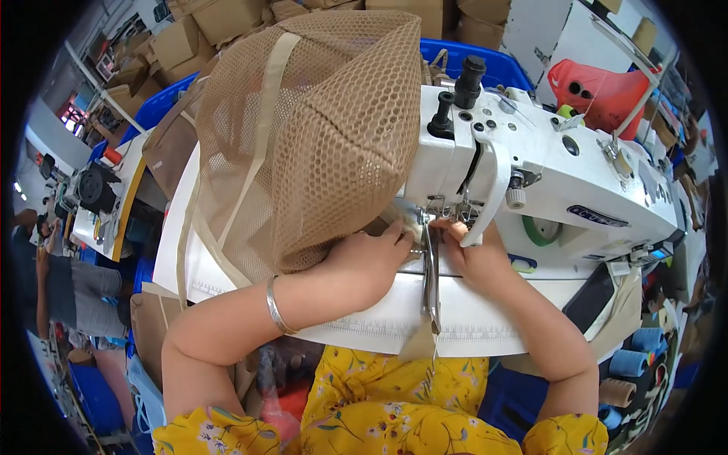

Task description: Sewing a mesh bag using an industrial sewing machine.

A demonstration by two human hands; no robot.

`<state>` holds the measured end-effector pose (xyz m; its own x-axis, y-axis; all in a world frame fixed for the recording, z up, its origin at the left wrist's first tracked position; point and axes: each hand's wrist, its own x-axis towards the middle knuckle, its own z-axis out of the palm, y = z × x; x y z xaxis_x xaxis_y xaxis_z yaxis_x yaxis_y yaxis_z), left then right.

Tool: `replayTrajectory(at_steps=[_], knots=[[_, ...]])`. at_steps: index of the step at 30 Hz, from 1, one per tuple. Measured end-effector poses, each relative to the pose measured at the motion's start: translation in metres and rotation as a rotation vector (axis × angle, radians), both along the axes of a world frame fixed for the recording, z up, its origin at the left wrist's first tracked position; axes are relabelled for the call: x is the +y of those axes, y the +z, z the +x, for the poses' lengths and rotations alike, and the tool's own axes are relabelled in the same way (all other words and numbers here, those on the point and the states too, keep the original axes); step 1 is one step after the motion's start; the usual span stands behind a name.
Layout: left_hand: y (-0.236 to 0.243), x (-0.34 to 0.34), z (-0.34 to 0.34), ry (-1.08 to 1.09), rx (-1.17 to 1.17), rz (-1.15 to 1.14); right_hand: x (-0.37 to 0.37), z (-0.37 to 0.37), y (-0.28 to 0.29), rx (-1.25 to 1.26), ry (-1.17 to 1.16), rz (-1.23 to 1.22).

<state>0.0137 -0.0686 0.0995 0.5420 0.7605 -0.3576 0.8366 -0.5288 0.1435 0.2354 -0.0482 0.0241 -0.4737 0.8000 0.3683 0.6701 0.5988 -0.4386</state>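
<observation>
A large tan mesh bag [341, 144] with tan fabric strips stands bunched on the left of a white sewing machine [546, 174]. My left hand [371, 262] is closed at the bag's lower edge, its fingertips beside the presser foot. On the other side of the needle, my right hand [478, 254] has its fingers bent together under the machine head; what they pinch is hidden. Between my hands lies a long metal binding guide [431, 284], running toward me. A tan binding strip [418, 343] hangs at its near end.
A dark phone [590, 299] lies at the table's right side. A green tape roll [541, 230] sits under the machine arm. Thread cones [629, 362] stand at lower right. Behind are a blue bin [497, 64], a red bag [595, 91] and cardboard boxes [227, 19]. Another person [76, 280] is at far left.
</observation>
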Motion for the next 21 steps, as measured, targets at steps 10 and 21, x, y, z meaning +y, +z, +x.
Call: replayTrajectory(at_steps=[10, 21], knots=[[-0.019, -0.003, 0.006, -0.006, 0.026, 0.127, -0.001, 0.008, 0.004, 0.162, -0.141, -0.413], [-0.046, -0.008, -0.008, -0.052, -0.3, 0.379, -0.006, -0.005, 0.007, 0.084, -0.002, -0.13]])
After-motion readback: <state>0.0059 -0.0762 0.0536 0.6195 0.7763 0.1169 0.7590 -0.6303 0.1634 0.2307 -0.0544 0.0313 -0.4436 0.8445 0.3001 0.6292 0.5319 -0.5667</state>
